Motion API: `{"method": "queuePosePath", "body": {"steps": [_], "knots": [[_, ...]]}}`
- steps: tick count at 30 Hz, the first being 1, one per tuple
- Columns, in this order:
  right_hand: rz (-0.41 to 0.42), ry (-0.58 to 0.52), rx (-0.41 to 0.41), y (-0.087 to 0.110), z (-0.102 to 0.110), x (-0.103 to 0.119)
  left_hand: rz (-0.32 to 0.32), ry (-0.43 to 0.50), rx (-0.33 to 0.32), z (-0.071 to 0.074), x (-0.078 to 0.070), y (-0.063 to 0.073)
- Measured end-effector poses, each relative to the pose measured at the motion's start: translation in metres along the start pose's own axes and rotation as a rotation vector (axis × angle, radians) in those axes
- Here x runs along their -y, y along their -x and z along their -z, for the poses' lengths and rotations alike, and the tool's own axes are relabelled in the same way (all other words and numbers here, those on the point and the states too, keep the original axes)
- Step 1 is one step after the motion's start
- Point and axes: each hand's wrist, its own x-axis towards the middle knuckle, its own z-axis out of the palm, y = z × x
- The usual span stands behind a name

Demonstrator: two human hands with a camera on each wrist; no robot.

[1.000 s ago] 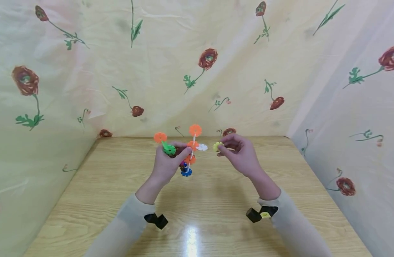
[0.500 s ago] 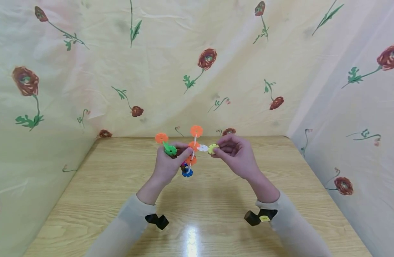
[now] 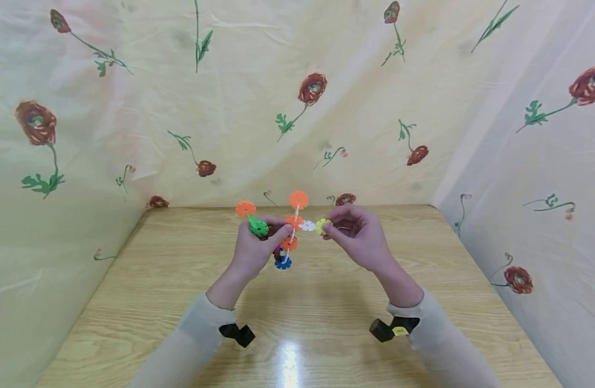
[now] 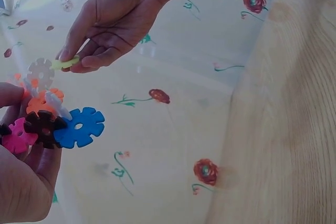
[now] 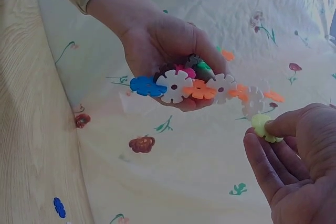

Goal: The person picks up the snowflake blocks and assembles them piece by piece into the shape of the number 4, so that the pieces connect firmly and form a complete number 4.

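My left hand (image 3: 253, 247) grips a built-up piece of slotted plastic flower discs in the air over the table. Its chain runs through an orange disc (image 3: 298, 200), white discs (image 5: 174, 86) and a blue disc (image 4: 86, 128) at the near end. A green disc (image 3: 259, 228) shows above the left hand, and a magenta disc (image 4: 19, 136) beside a dark brown one lies against the fingers. Between thumb and fingers, my right hand (image 3: 359, 237) pinches a yellow disc (image 5: 261, 124). That disc's edge meets the rim of the white disc (image 4: 41, 72) sticking out to the right.
Below the hands lies a wood-grain table (image 3: 297, 318). A loose blue disc (image 5: 59, 208) rests on it in the right wrist view. Flower-printed cloth (image 3: 258, 97) hangs behind and at both sides. Each sleeve cuff carries a black wrist camera (image 3: 237, 334).
My right hand has brought the yellow disc leftward, from a gap away up to the white disc's edge. The left hand with its piece has shifted only slightly.
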Motion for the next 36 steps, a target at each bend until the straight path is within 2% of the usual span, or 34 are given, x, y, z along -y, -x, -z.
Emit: {"method": "queuePosePath", "body": {"steps": [19,27,36], "knots": [[0.045,0.038,-0.018,0.0039,-0.0055,0.0009,-0.022,-0.037,0.012,0.0002,0.0019,0.0017],[0.017,0.040,-0.043,0.0063,-0.0056,0.0028,-0.044,-0.055,0.028,-0.0003,0.0012,0.0005],[0.004,0.046,-0.025,0.0076,-0.0022,0.0017,-0.057,-0.069,0.061,-0.0014,0.0006,-0.0007]]}}
